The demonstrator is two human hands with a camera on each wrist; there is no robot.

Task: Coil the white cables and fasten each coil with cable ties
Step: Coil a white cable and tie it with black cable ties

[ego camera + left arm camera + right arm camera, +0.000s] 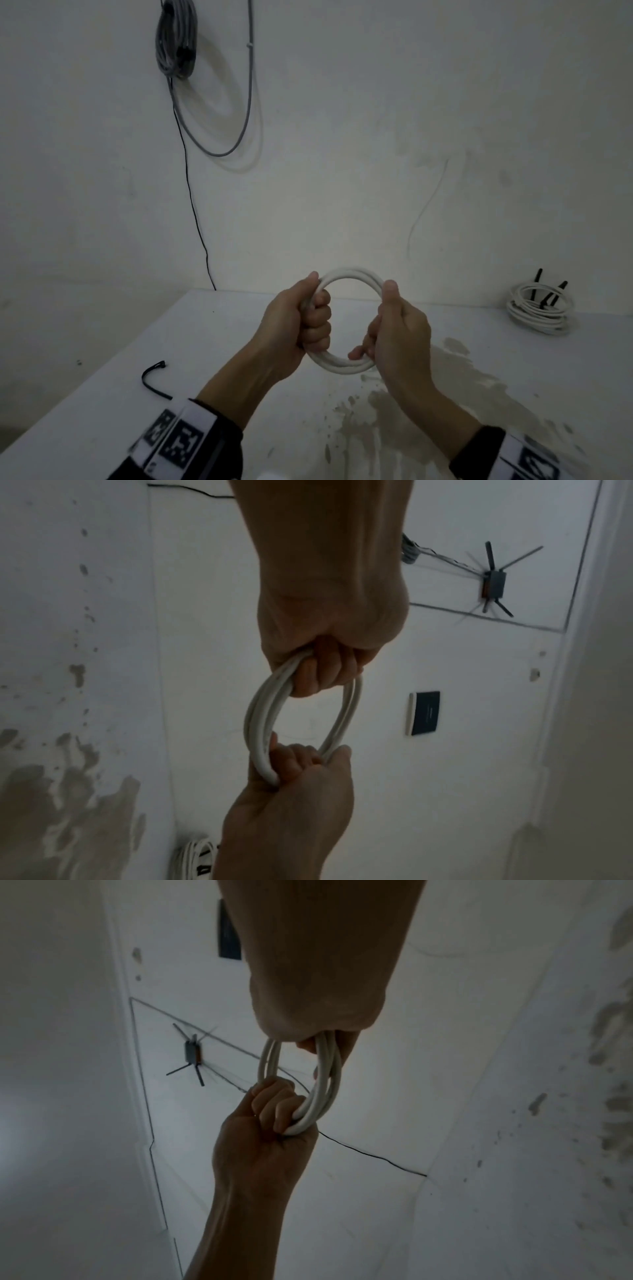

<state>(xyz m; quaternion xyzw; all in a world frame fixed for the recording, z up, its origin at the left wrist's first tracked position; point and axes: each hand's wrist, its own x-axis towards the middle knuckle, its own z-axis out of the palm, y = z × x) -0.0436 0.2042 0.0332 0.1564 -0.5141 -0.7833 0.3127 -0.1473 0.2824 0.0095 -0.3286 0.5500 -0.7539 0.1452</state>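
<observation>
A white cable coil (352,274) of a few loops is held upright above the white table (102,342). My left hand (301,322) grips its left side in a fist. My right hand (394,329) holds its right side, thumb up on the loops and fingers curled under. In the left wrist view the white cable coil (260,723) spans from my left hand (329,669) down to my right hand (298,772). The right wrist view shows the white cable coil (325,1085) between my right hand (329,1042) and my left hand (274,1110). A black cable tie (152,375) lies on the table at the left.
A second white coil (537,308) with black ties lies at the table's back right. A grey cable bundle (176,37) hangs on the wall, with a thin black wire (195,212) running down. Grey stains (411,394) mark the table near me.
</observation>
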